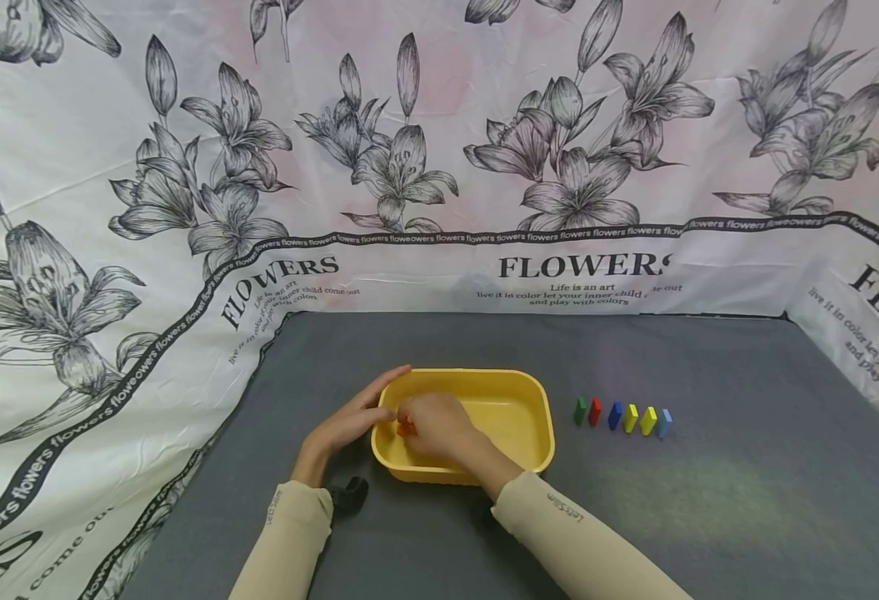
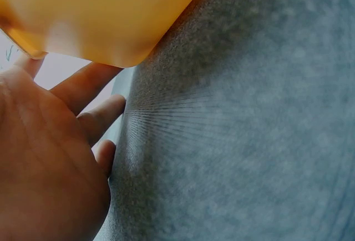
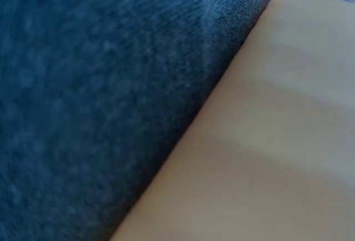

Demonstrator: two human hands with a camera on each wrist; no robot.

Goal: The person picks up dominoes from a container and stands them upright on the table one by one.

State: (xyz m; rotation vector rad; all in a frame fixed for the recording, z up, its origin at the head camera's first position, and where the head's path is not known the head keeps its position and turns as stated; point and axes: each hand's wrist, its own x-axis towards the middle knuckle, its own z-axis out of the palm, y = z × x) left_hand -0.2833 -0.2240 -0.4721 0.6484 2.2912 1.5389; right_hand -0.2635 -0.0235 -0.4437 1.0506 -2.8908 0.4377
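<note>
A yellow plastic tray [image 1: 510,385] rests on the dark grey cloth. My left hand [image 1: 349,427] lies along its left side, with the thumb over the rim and the fingers stretched along the outside. In the left wrist view, those fingers [image 2: 89,88] are spread and touch the tray wall [image 2: 105,19]. Inside the tray at the left end, my right hand [image 1: 437,423] pinches a small orange-red piece [image 1: 407,428], mostly covered by the fingers. A blurred tan surface fills much of the right wrist view, too close to identify.
Right of the tray several small upright blocks form a row: green [image 1: 580,411], red [image 1: 595,412], blue [image 1: 615,415], two yellow ones [image 1: 648,421] and light blue [image 1: 665,423]. A flower-printed white cloth [image 1: 424,275] borders the grey surface [image 1: 746,400] at the back and sides.
</note>
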